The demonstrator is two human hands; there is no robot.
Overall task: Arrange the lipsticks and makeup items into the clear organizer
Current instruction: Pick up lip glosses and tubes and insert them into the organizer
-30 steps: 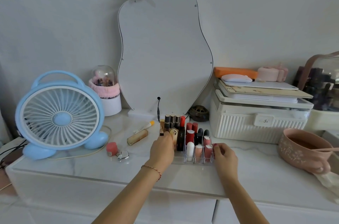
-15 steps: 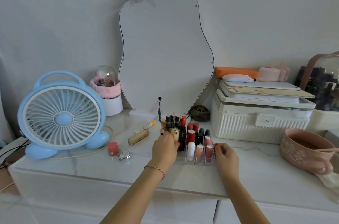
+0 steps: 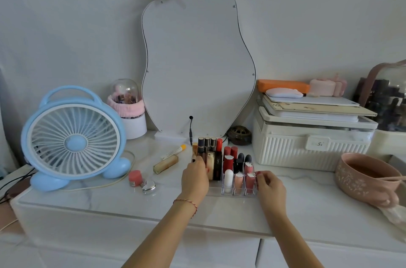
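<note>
- The organizer [image 3: 228, 191] is clear hard plastic, probably light and slick. It would slide on the smooth counter [image 3: 307, 197] if pushed, so steadying it by a side wall makes sense.
- The lipsticks [image 3: 228, 162] standing in it are small, stiff, glossy tubes, likely light and easy to tip. Each is best pinched near its cap and lowered straight into a slot.
- The organizer sits near the front edge of the counter, about midway along it, directly between the two hands.
- The left hand [image 3: 195, 177] is at the organizer's left side, fingers curled among the tall tubes there. It seems to pinch one, but which one cannot be told.
- The right hand [image 3: 269, 186] rests at the organizer's right front corner, fingertips [image 3: 259, 174] touching the pink tube [image 3: 250, 181] in the end slot. Whether it grips the tube or only steadies it is unclear.
- Loose items lie to the left of the left hand, toward the fan [image 3: 73, 136]: a gold tube [image 3: 165, 164], a white stick [image 3: 173, 152], a pink pot [image 3: 135, 177] and a silver piece [image 3: 149, 186].
</note>
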